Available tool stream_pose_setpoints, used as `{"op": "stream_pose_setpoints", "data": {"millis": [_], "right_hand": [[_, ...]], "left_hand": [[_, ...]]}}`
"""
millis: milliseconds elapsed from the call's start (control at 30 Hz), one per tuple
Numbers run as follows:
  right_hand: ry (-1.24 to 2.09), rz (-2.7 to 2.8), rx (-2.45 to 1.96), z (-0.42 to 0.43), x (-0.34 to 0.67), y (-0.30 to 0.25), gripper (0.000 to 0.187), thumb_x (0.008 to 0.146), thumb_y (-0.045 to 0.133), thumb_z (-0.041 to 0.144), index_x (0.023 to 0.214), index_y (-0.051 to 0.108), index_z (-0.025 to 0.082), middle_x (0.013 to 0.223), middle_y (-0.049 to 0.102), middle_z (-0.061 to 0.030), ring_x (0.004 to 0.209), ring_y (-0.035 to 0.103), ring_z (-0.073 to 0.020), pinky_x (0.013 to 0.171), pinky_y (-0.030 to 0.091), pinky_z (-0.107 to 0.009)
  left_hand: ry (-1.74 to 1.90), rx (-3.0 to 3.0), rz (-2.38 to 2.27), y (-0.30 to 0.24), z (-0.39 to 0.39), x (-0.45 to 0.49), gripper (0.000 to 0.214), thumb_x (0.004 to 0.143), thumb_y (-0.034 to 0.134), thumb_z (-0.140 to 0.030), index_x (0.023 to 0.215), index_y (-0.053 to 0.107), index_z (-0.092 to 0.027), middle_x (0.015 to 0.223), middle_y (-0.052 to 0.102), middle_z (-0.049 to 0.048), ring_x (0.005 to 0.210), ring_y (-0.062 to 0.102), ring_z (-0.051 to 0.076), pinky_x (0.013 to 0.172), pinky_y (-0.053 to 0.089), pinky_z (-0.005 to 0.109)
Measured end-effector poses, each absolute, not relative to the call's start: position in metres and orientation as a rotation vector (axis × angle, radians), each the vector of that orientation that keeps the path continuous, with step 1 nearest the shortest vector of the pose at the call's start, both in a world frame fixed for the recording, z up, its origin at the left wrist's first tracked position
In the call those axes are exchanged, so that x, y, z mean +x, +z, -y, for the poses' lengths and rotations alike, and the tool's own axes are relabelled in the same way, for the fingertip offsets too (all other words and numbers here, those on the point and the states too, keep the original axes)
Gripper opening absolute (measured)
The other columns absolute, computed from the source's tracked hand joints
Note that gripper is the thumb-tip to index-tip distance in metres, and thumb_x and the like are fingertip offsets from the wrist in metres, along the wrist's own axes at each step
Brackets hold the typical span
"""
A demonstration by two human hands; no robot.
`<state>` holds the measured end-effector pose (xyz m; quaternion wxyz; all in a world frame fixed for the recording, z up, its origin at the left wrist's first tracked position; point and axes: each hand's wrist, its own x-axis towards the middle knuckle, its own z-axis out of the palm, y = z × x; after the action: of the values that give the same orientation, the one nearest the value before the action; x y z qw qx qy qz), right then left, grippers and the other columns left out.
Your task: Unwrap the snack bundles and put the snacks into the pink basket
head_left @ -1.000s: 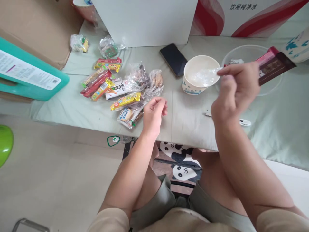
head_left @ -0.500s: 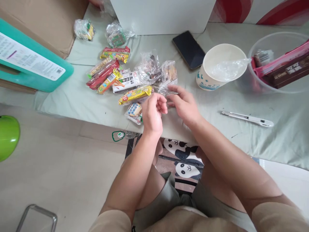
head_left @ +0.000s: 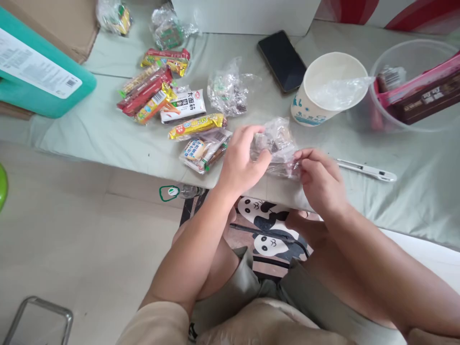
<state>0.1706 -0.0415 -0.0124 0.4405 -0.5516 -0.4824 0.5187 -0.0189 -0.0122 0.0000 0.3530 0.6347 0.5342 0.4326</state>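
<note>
Now we pinch a clear snack packet (head_left: 275,143) between left hand (head_left: 241,165) and right hand (head_left: 319,179), near the table's (head_left: 108,139) edge; paper cup (head_left: 328,88) just beyond.

Your left hand (head_left: 241,162) is out front, fingers (head_left: 248,133) curled over, thumb (head_left: 261,161) pressed in: a closed pinch. Your right hand (head_left: 321,182) sits just beside it, fingertips (head_left: 304,156) bunched tight, back of the hand facing you. Left forearm (head_left: 194,258) climbs steeply from below; right forearm (head_left: 381,280) comes in flatter from the right. Both wrists straight.
</note>
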Motion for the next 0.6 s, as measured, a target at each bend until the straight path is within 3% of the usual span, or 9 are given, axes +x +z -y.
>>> {"op": "stream_pose_setpoints", "data": {"millis": [100, 200, 267, 333, 433, 500, 600], "right_hand": [[1.141, 1.589, -1.313, 0.054, 0.190, -0.014, 0.032, 0.080, 0.053, 0.017, 0.108, 0.066, 0.024, 0.080, 0.059, -0.0008, 0.071, 0.058, -0.0182, 0.067, 0.051, -0.034], [0.627, 1.969, -1.279, 0.057, 0.206, -0.024, 0.054, 0.078, 0.059, 0.017, 0.131, 0.063, 0.027, 0.097, 0.059, -0.0056, 0.089, 0.061, -0.0239, 0.081, 0.054, -0.044], [0.361, 2.077, -1.271, 0.055, 0.213, -0.032, 0.054, 0.082, 0.063, 0.023, 0.136, 0.064, 0.029, 0.112, 0.057, -0.0103, 0.105, 0.059, -0.0292, 0.091, 0.052, -0.052], [0.273, 2.094, -1.266, 0.052, 0.219, -0.037, 0.044, 0.086, 0.069, 0.032, 0.129, 0.069, 0.032, 0.126, 0.054, -0.0126, 0.117, 0.057, -0.0331, 0.098, 0.049, -0.058], [0.350, 2.016, -1.227, 0.045, 0.224, -0.034, 0.017, 0.090, 0.070, 0.041, 0.101, 0.077, 0.030, 0.133, 0.058, -0.0110, 0.129, 0.057, -0.0337, 0.107, 0.046, -0.057], [0.469, 1.963, -1.183, 0.041, 0.226, -0.027, 0.016, 0.094, 0.066, 0.042, 0.089, 0.074, 0.029, 0.120, 0.067, -0.0093, 0.122, 0.064, -0.0307, 0.106, 0.048, -0.053], [0.598, 1.942, -1.164, 0.036, 0.225, -0.018, 0.019, 0.096, 0.064, 0.042, 0.085, 0.071, 0.028, 0.090, 0.074, -0.0051, 0.092, 0.071, -0.0248, 0.090, 0.054, -0.045]], "left_hand": [[0.945, 1.821, -1.344, -0.004, 0.011, -0.008, 0.025, 0.082, 0.063, -0.010, 0.105, 0.070, -0.020, 0.120, 0.069, 0.0093, 0.117, 0.065, 0.025, 0.106, 0.049, 0.039], [0.919, 1.891, -1.315, -0.006, 0.009, 0.002, 0.021, 0.081, 0.063, -0.009, 0.096, 0.073, -0.021, 0.113, 0.070, 0.0073, 0.115, 0.066, 0.024, 0.107, 0.049, 0.038], [0.915, 1.862, -1.279, -0.007, 0.008, 0.006, 0.020, 0.081, 0.063, -0.011, 0.093, 0.074, -0.022, 0.112, 0.070, 0.0067, 0.112, 0.066, 0.023, 0.102, 0.051, 0.037], [0.876, 1.794, -1.201, -0.006, 0.009, 0.008, 0.016, 0.083, 0.063, -0.016, 0.092, 0.075, -0.022, 0.116, 0.070, 0.0073, 0.106, 0.068, 0.022, 0.091, 0.054, 0.034], [0.795, 1.693, -1.062, -0.005, 0.010, 0.006, 0.018, 0.085, 0.062, -0.026, 0.097, 0.076, -0.022, 0.122, 0.072, 0.0074, 0.103, 0.068, 0.022, 0.081, 0.053, 0.032], [0.753, 1.667, -0.990, -0.005, 0.010, 0.003, 0.025, 0.086, 0.062, -0.030, 0.107, 0.074, -0.024, 0.124, 0.074, 0.0071, 0.111, 0.068, 0.024, 0.086, 0.053, 0.033], [0.694, 1.731, -0.913, -0.005, 0.009, 0.001, 0.040, 0.079, 0.074, -0.036, 0.117, 0.071, -0.026, 0.129, 0.074, 0.0079, 0.124, 0.064, 0.029, 0.103, 0.050, 0.040]]}}
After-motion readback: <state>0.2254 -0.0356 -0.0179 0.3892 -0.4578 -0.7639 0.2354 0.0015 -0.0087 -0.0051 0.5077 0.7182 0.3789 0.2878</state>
